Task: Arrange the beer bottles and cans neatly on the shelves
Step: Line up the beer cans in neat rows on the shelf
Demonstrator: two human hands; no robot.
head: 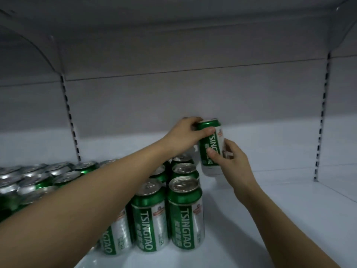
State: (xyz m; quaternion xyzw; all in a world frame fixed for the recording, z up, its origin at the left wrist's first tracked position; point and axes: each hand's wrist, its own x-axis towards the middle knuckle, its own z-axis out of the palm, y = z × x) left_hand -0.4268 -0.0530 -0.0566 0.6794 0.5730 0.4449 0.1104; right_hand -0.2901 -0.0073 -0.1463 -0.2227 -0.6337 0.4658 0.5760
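A green and silver beer can [211, 140] is held a little tilted above the white shelf [280, 209], near the back wall. My left hand [185, 135] grips its top end, thumb across the green band. My right hand [231, 161] pinches its lower side from the right. Below and to the left, several matching cans [185, 213] stand upright in rows on the shelf; my left forearm crosses over them and hides some.
The grey back panel [193, 97] has slotted uprights on the left [70, 120] and on the right [322, 117]. Another shelf's underside [173, 20] runs overhead. To the right of the cans, the shelf surface is bare white.
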